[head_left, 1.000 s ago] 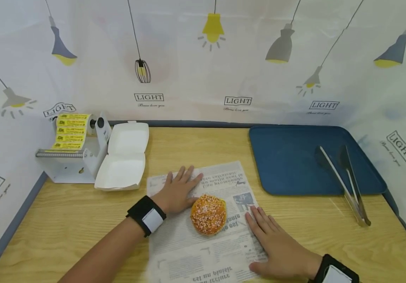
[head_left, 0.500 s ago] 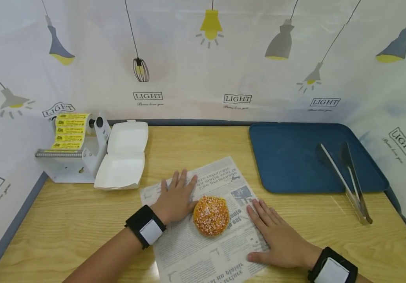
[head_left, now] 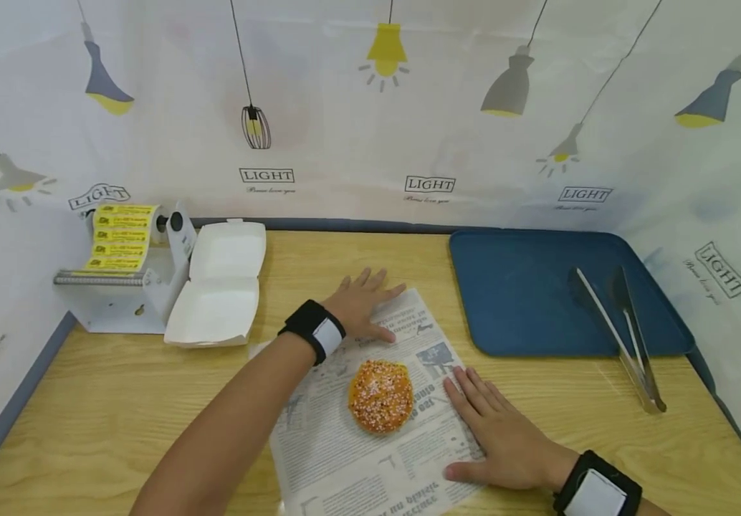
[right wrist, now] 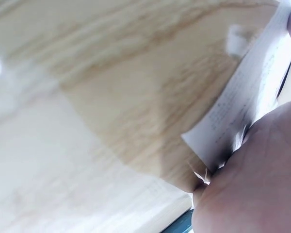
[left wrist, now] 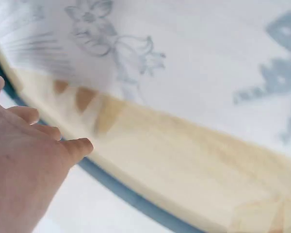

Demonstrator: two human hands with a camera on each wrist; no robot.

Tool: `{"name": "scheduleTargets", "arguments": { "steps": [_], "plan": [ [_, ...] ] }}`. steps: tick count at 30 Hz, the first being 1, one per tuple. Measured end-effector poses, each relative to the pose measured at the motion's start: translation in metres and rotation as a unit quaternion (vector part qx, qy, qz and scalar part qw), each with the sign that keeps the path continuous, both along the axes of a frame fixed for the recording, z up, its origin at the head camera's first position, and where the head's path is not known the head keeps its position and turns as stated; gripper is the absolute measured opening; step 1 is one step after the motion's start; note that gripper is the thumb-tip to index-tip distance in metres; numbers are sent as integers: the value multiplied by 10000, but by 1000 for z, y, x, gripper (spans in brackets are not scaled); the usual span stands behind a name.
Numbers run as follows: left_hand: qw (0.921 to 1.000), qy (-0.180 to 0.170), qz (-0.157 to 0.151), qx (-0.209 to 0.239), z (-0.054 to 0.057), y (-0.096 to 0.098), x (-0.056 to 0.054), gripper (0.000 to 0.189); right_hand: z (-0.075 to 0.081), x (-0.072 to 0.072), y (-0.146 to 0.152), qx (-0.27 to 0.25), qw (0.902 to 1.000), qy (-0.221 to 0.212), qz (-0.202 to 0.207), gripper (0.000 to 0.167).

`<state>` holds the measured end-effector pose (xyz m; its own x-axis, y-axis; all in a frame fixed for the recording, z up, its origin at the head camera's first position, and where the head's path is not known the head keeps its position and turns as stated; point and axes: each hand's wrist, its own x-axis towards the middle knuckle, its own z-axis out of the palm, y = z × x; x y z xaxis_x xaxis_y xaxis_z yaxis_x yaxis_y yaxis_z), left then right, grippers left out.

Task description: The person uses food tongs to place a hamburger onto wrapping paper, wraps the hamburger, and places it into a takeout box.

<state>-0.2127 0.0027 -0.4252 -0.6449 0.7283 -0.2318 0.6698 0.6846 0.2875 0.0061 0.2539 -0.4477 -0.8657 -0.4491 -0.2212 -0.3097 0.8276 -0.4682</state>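
Observation:
A round golden bun [head_left: 380,396] topped with white bits sits on a sheet of newsprint paper [head_left: 332,466] on the wooden table. My left hand [head_left: 362,307] reaches over the far edge of the sheet, fingers spread, beyond the bun. Its fingers are extended in the left wrist view too, where the hand [left wrist: 29,155] shows at the left. Flat along the sheet's right edge, my right hand [head_left: 506,437] rests with straight fingers. The right wrist view shows part of that hand [right wrist: 257,179] beside the lifted-looking paper edge [right wrist: 233,107].
An open white takeaway box [head_left: 216,308] stands at the back left, beside a label dispenser [head_left: 119,304] with a yellow roll. Back right lies a blue tray [head_left: 519,287], with metal tongs [head_left: 635,365] reaching over its front edge. A lamp-printed wall covering [head_left: 338,129] encloses the table.
The paper has turned a little, its far end shifting left. My left hand has moved from beside the bun to the far edge of the sheet. My right hand has stayed nearly in place.

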Motion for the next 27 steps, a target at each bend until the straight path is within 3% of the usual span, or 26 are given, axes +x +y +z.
{"name": "scheduleTargets", "arguments": {
  "steps": [4,7,12,16,19,22,27],
  "plan": [
    [9985,-245,109,-475,-5,2,1,98,0,-1,-6,67,9996,-258,56,111],
    [9980,-266,156,-551,-7,2,3,97,-1,0,-8,71,9996,-271,47,112],
    [9986,-390,256,-258,-13,2,2,85,-5,2,-8,-80,9998,-146,58,110],
    [9962,-656,278,493,-14,2,0,61,-4,2,-11,-85,9997,-233,69,111],
    [9859,-1075,326,1240,-10,2,-1,44,-2,1,-13,-60,9996,-270,108,111],
    [9698,-1437,386,1931,3,3,-3,38,0,-1,-12,21,9999,-56,101,112],
    [9499,-1654,274,2637,24,3,0,62,3,-2,-7,138,9999,93,-27,114]
  ]
}}
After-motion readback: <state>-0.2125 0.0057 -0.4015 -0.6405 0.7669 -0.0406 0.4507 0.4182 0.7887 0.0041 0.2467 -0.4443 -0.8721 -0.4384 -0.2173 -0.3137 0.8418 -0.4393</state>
